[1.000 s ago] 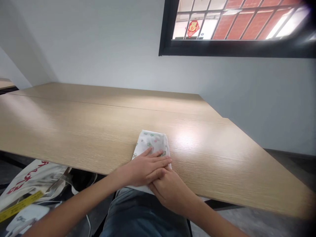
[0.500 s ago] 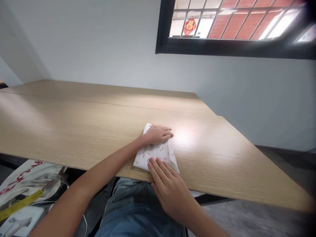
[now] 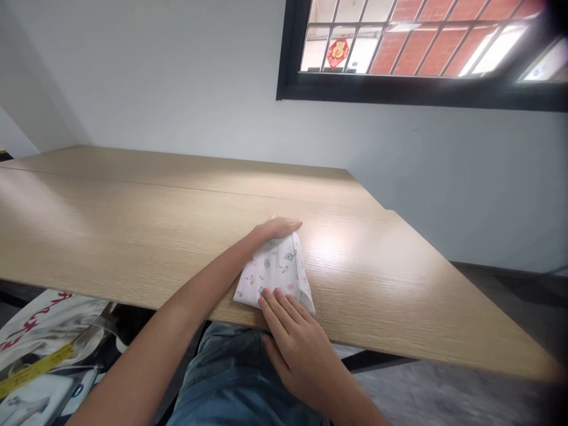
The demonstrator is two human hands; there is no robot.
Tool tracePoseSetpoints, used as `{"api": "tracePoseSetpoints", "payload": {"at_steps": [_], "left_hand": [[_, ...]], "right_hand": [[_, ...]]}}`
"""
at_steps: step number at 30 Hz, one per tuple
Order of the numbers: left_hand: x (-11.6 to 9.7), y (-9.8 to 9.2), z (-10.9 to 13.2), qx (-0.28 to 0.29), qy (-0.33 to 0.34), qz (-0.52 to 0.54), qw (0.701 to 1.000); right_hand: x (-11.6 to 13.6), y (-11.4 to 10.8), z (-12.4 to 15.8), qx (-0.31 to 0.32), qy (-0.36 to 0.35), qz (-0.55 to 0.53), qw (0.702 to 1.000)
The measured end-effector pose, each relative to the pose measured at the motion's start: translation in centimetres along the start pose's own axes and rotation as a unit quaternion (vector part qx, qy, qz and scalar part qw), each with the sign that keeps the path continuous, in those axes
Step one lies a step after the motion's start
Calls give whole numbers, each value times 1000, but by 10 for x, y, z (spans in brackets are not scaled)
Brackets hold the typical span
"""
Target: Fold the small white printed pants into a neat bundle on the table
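Fig.: white cotton cloth with small print [image 3: 275, 272], folded to a rough triangle, lies on light oak-veneer tabletop [image 3: 133, 236] near front edge. Vs. earlier frame, open L hand [image 3: 277, 228] now rests at far tip, not gripping; open R hand [image 3: 295, 349] presses near edge flat. White tote bag w/ red print [image 3: 44, 319] sits below table, L side.

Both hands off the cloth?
No, the right hand rests its fingers on the cloth, which lies on the table.

Cloth [image 3: 275, 272] edges hidden under both hands [image 3: 277, 228] [image 3: 295, 349]
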State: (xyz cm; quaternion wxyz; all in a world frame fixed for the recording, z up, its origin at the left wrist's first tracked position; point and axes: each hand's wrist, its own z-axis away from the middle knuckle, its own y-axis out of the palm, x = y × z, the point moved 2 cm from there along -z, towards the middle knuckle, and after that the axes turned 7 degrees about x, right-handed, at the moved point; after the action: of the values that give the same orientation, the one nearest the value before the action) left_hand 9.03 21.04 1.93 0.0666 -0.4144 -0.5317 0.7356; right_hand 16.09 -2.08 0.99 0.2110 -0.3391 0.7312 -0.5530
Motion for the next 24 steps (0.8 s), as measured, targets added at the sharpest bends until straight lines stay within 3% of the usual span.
{"api": "tracePoseSetpoints", "payload": {"at_steps": [2,5,7,10,12,15,20,24], "left_hand": [[-4,-5,18,-53,17,-8,998],[-5,-9,56,-102,53,-32,993],[-2,-6,84,-78,81,-47,993],[6,6,128,-15,98,-59,993],[9,16,156,8,89,-60,994],[4,33,190,39,84,-61,994],[-18,59,230,86,103,-104,985],[-27,71,246,43,119,-102,987]], "right_hand": [[-10,-11,-9,15,-5,-57,998],[-39,-26,-23,-13,10,-81,997],[-61,-29,-30,-7,26,-56,998],[-83,-24,-28,81,27,-64,994],[-84,-20,-18,133,17,-86,987],[-71,-16,6,154,-8,-81,985],[-45,-9,42,70,-39,-67,995],[-38,-11,48,-30,-26,-158,987]]}}
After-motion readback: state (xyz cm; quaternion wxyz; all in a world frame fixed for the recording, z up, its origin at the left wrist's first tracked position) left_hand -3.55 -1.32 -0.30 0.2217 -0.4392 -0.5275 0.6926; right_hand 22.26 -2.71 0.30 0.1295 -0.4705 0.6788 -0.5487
